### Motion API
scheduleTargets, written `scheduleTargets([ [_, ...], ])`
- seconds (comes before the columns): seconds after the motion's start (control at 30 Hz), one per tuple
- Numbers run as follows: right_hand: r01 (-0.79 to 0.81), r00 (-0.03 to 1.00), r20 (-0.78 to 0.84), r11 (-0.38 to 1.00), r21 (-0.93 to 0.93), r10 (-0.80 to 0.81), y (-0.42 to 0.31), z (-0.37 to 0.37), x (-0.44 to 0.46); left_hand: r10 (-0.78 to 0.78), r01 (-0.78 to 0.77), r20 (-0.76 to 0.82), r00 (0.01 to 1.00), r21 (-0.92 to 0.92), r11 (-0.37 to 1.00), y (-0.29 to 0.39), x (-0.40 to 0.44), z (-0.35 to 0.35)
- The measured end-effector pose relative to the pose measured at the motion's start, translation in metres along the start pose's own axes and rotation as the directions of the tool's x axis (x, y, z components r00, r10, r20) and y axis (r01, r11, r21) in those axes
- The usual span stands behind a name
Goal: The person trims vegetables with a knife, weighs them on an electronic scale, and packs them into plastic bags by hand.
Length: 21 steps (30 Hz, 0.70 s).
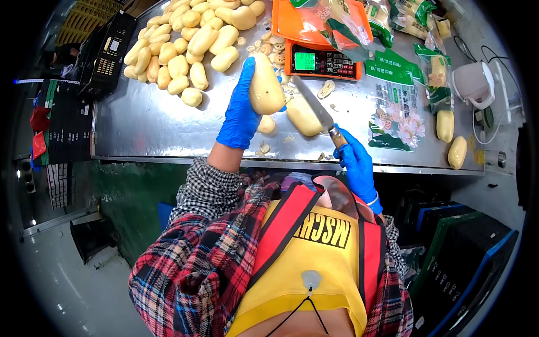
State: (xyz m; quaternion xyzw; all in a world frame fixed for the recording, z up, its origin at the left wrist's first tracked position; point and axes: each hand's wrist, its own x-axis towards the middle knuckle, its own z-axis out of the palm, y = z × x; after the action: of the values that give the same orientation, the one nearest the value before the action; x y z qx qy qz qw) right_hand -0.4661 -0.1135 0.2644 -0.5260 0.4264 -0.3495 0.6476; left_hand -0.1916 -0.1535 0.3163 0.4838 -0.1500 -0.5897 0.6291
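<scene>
In a blue glove, my left hand (pixel 241 109) grips a peeled lotus root piece (pixel 266 87) above the steel table. My gloved right hand (pixel 356 163) is closed on the wooden handle of a knife (pixel 314 104), whose blade points up and to the left. Below the blade a second root piece (pixel 304 117) lies on the table. A small piece (pixel 266 124) rests under my left hand. Cut slices (pixel 274 48) lie beyond, beside an orange scale (pixel 324 60) with a lit green display.
Many root pieces (pixel 188 42) are piled at the back left, near a black crate (pixel 108 53). Green printed bags (pixel 396 106) and filled packs (pixel 438 76) lie right. A white container (pixel 473 84) stands at the right edge. Stacked crates (pixel 457 264) are below right.
</scene>
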Motion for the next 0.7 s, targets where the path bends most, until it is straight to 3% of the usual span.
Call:
scheduleTargets([
  [0.13, 0.192, 0.979, -0.033, 0.965, -0.180, -0.201, -0.011, 0.015, -0.008, 0.163, -0.159, -0.052, 0.985, 0.084, 0.984, 0.006, -0.003, 0.000],
  [0.27, -0.135, 0.979, 0.178, 0.963, 0.233, 0.095, -0.023, 0.016, -0.016, 0.248, -0.235, -0.076, 0.966, 0.150, 0.960, 0.012, -0.006, 0.004],
  [0.7, -0.135, 0.977, 0.192, 0.972, 0.192, 0.098, -0.022, 0.021, -0.016, 0.365, -0.324, -0.096, 0.926, 0.296, 0.899, 0.013, -0.006, 0.000],
])
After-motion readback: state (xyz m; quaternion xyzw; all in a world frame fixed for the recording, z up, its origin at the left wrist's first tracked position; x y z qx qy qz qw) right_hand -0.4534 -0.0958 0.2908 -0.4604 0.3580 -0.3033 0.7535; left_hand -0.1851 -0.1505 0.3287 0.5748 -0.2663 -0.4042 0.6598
